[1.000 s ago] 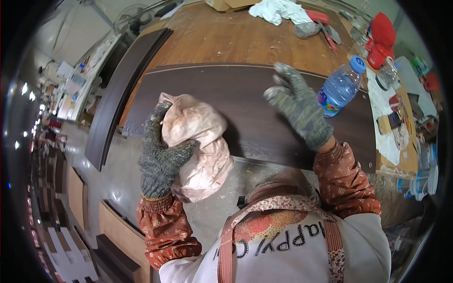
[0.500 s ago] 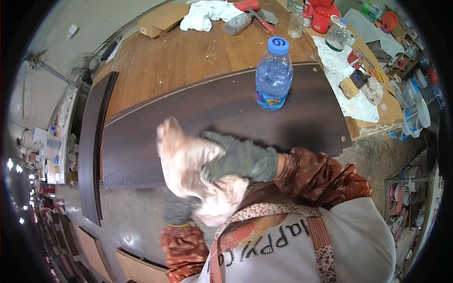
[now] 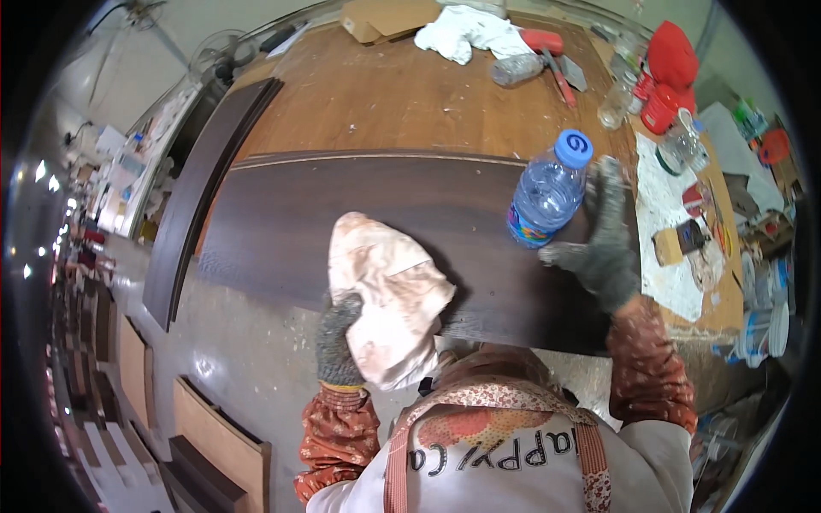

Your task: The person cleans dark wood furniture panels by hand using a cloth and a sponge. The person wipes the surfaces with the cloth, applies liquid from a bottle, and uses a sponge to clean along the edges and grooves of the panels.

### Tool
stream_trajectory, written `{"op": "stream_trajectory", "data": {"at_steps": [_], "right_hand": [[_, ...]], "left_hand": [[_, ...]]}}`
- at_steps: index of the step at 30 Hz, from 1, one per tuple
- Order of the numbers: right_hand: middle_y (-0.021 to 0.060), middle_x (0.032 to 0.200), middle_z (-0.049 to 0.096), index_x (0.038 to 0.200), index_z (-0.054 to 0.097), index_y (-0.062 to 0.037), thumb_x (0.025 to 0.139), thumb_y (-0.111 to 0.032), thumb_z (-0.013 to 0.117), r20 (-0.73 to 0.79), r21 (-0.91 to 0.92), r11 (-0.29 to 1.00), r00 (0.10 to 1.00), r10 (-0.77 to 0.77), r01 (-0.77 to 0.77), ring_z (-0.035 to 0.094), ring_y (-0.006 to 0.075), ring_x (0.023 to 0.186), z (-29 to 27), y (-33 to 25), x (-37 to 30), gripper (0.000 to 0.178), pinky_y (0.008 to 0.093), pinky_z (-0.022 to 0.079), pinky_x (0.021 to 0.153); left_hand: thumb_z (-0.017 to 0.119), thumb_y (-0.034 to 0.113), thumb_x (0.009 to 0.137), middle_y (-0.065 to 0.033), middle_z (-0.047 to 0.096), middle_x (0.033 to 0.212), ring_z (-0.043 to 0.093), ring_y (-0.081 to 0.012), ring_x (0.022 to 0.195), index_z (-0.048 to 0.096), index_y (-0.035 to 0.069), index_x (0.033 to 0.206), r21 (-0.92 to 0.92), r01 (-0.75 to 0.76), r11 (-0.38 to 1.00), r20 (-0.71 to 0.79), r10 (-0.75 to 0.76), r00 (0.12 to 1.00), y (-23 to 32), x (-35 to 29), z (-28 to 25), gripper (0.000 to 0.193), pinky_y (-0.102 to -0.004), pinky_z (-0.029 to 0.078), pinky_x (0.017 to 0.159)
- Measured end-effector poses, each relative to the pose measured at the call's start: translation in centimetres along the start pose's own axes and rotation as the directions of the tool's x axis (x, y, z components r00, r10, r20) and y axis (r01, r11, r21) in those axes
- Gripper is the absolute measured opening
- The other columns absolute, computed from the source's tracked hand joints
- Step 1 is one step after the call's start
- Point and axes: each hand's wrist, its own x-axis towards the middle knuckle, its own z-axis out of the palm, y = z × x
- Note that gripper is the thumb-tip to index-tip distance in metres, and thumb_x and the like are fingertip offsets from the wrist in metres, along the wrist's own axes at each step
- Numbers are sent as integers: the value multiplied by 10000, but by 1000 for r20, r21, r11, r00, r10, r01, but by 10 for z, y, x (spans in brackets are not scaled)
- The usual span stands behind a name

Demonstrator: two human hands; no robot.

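Note:
A stained white cloth [image 3: 389, 295] is bunched in my left hand [image 3: 340, 340], which wears a dark grey glove. The cloth hangs over the near edge of a dark brown wood panel [image 3: 376, 192]. My right hand [image 3: 603, 248], in a grey-green glove, is spread around the right side of a plastic bottle [image 3: 547, 192], thumb and fingers apart. Clear liquid fills much of that bottle, which has a blue cap and stands upright on the panel. Whether the glove touches the bottle I cannot tell.
Narrow dark boards [image 3: 218, 179] lie stacked at the left of the wooden table [image 3: 342, 103]. At the back are a white cloth [image 3: 470, 32], a red-handled tool [image 3: 560, 81] and a lying bottle [image 3: 517, 70]. White paper [image 3: 663, 278] with a yellow sponge [image 3: 668, 247] lies at right.
My right hand has left the cloth and moved right to the bottle, opening out. The left hand keeps the cloth. The whole view has shifted.

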Motion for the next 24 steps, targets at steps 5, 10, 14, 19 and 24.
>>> {"op": "stream_trajectory", "data": {"at_steps": [5,10,14,19,24], "right_hand": [[163,1263,507,1403,238,-22,586,-177,863,273,334,928,959,71,-164,519,304,1164,50,2,37,1040,427,393,1016],[160,1148,567,1335,420,-35,662,-297,774,340,28,863,807,-482,504,573,326,1078,45,-27,42,804,435,459,908],[145,811,599,1244,488,-27,825,-194,498,534,-190,550,555,-638,814,598,284,691,44,-51,21,451,403,465,571],[179,855,608,1120,565,-61,811,-242,497,642,-330,524,593,-486,786,619,323,785,43,-65,22,364,463,495,703],[244,858,604,1069,559,-32,807,-207,503,766,-219,306,358,-535,926,616,376,815,30,-94,62,320,535,496,676]], "left_hand": [[526,65,894,-134,593,1127,593,-210,1026,522,-23,1197,334,-260,906,154,220,963,-24,-15,17,316,-341,523,881],[503,83,919,-133,611,1093,607,-209,989,544,-33,1145,805,-362,471,141,441,886,-26,-13,14,258,-330,529,863],[503,94,918,-141,622,1059,614,-233,966,556,-23,1129,224,-161,961,-50,176,983,-30,-11,12,247,-350,530,858],[478,261,962,-154,537,1238,578,-262,1041,404,18,1340,-24,-70,997,44,71,997,-51,1,50,455,-402,508,885],[448,202,978,-129,506,1287,515,-234,1142,416,26,1336,542,-378,751,150,356,922,-61,20,55,401,-345,440,969]]}}
